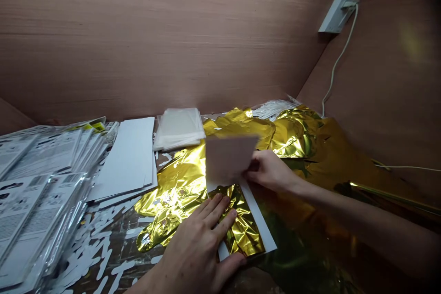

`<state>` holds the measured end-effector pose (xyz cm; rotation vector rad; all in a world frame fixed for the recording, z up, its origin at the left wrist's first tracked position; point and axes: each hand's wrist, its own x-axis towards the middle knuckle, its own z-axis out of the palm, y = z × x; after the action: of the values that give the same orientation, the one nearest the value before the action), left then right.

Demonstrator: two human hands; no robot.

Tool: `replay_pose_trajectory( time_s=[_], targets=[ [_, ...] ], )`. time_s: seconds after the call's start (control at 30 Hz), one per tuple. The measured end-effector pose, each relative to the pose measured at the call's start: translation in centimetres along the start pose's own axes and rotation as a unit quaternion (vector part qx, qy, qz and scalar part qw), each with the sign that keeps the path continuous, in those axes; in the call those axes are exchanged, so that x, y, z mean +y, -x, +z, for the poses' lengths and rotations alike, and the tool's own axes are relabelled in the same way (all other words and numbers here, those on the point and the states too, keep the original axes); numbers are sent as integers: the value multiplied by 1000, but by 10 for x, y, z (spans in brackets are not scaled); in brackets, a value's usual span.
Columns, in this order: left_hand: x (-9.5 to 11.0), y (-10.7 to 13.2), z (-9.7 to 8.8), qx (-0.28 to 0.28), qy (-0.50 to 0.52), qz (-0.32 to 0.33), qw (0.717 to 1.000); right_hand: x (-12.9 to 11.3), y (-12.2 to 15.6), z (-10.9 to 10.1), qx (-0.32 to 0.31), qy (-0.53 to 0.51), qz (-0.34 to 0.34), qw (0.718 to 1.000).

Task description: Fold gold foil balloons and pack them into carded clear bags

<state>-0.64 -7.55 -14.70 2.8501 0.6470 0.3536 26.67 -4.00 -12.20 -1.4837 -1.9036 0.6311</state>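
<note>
My left hand (203, 239) lies flat on a folded piece of gold foil (244, 229), its fingers stretched out and pressing it down. Beneath the foil is a white card (259, 220), whose side edge shows along the right. The raised far part of what looks like the same card is shaded grey and slightly blurred. My right hand (270, 170) pinches this raised part at its right edge. A large crumpled sheet of gold foil (182, 170) spreads around and behind the card.
Left of the foil lie a stack of white cards (124, 156) and a pile of clear plastic sleeves (181, 126). Printed packs in clear plastic (31, 216) fill the far left, with white paper scraps (99, 243) beside them. A power socket (337, 14) with a cable hangs on the wall.
</note>
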Motion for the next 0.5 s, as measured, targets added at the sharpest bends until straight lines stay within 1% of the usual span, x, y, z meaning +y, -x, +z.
replay_pose_trajectory(
  time_s=[0.07,0.13,0.2,0.3,0.33,0.4,0.5],
  targets=[
    [0,-1,-2,7,16,0,1000,5,4,3,10,50,-84,995],
    [1,-3,-6,22,47,10,999,12,7,4,1,81,-158,984],
    [3,-6,-11,38,76,35,996,19,11,2,-34,107,-206,972],
    [7,-10,-18,45,82,80,992,22,14,-6,-115,142,-255,950],
    [7,-10,-19,45,79,88,992,21,14,-9,-138,146,-258,945],
    [9,-10,-19,53,82,92,991,15,15,-14,-165,155,-243,943],
    [10,-7,-16,76,108,56,990,0,14,-16,-178,186,-201,945]
  ],
)
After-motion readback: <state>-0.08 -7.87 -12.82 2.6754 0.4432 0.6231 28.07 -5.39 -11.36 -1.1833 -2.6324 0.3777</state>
